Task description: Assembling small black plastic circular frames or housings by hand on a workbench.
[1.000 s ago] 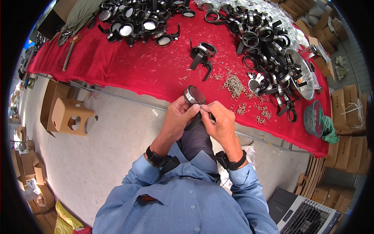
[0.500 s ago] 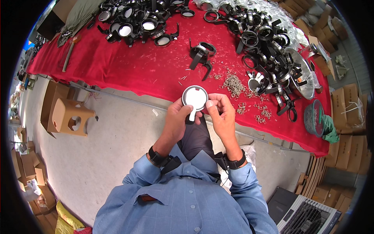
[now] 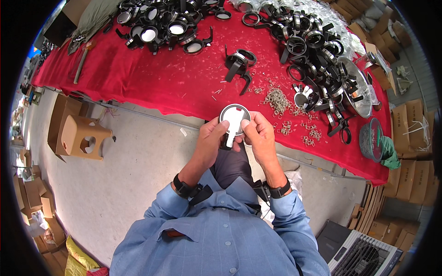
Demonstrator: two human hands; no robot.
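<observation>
Clips (image 3: 276, 102) on table (image 3: 138, 85), right of disc (image 3: 235, 118)

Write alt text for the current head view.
A person's left hand and right hand hold a round, dark-rimmed part with a handle, its face showing white. Beyond them is a red cloth-covered table bearing piles of black handled rings and a heap of small metal clips.

Six o'clock, and a blue shirt (image 3: 202, 250) is worn, crossed by faint pale lines, fastened by small pale buttons (image 3: 227, 226)! A chest pocket (image 3: 184, 227) is set toward seven. On to the wrists: black straps, each fitted with a blocky black unit, are buckled at seven (image 3: 185, 186) and between four and five (image 3: 281, 191). Dark trousers (image 3: 231, 168) are worn below.
</observation>
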